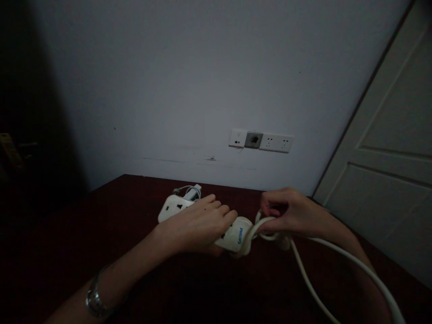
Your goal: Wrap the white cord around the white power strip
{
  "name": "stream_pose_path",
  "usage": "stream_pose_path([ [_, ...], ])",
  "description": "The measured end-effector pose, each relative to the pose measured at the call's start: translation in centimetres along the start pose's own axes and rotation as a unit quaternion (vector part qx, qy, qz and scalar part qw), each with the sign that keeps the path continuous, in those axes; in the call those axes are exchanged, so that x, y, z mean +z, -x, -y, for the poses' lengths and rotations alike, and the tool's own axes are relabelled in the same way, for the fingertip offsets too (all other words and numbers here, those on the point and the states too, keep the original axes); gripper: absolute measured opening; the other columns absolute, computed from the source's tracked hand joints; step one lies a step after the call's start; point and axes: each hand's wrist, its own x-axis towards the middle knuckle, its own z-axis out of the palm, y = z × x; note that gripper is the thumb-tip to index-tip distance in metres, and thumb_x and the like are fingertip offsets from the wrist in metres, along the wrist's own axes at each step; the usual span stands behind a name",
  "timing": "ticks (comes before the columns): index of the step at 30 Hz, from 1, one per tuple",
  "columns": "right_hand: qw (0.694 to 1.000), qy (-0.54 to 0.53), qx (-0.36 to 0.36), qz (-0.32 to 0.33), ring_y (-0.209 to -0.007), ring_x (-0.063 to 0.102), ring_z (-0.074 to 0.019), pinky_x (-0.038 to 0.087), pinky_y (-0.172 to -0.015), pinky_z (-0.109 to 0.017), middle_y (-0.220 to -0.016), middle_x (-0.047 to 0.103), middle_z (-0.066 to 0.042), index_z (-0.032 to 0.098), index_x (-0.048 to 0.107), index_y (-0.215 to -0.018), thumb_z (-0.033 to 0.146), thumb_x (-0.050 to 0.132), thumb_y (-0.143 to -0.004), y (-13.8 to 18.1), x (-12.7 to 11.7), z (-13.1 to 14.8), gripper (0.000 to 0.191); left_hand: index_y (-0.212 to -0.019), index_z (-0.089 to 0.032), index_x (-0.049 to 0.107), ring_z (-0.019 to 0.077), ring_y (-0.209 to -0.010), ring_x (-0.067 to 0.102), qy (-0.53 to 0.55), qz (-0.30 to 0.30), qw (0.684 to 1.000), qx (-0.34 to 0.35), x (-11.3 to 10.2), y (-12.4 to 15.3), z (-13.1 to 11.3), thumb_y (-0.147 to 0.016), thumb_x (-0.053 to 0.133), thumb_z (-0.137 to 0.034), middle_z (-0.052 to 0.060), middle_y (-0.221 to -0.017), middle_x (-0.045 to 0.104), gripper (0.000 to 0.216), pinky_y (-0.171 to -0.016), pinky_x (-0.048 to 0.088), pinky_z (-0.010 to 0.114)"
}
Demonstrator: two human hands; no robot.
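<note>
While the L hand lies over the power strip, fingers curled round its middle, the R hand pinches the cord betw. thumb & fingers just off the strip's right end. Strip sits on or just over the dark red table, can't tell which; the cord bunches against that end, exact path unclear.

To handle the loops well: firm L grip so the strip doesn't twist, R pinch close to the tangle, one loop at a time, no yanking nr the strip b/c that joint prob. takes strain badly. Cord looks thick & springy, so a slack pinch may let loops pop out.

Main nuisance: two long cord runs trail toward the near R, one crossing the R forearm; might snag. White adapter w/ thin cable is just behind the strip's left end, partly hidden; could get knocked. Wall sockets are well apart, up on the wall; door far R. Light's poor, so go slow.
</note>
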Motion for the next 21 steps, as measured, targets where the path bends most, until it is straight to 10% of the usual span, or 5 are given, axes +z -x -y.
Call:
stream_pose_path([
  [12,1.0,-0.01,0.024,-0.011,-0.052,0.03,-0.0062,0.023,-0.046,-0.019,-0.054,0.034,0.008,0.018,0.039,-0.057,0.038,0.072,-0.061,-1.2,0.9,-1.5,0.039,-0.132,-0.014,0.036,0.0221,-0.087,0.056,0.073,-0.009,0.997,0.014,-0.7,0.0,-0.8,-0.065,0.071,-0.041,0.008,-0.096,0.064,0.08,-0.078,0.034,0.032],
  [21,0.975,-0.217,0.026,0.047,-0.052,0.037,-0.008,0.03,-0.049,-0.021,-0.052,0.043,0.005,0.016,0.05,-0.054,0.04,0.076,-0.054,-1.8,1.7,-2.0,0.036,-0.134,-0.042,0.037,0.017,-0.082,0.054,0.093,-0.017,0.994,0.053,-1.5,0.3,-0.7,-0.075,0.065,-0.041,0.001,-0.093,0.061,0.065,-0.077,0.035,0.031],
])
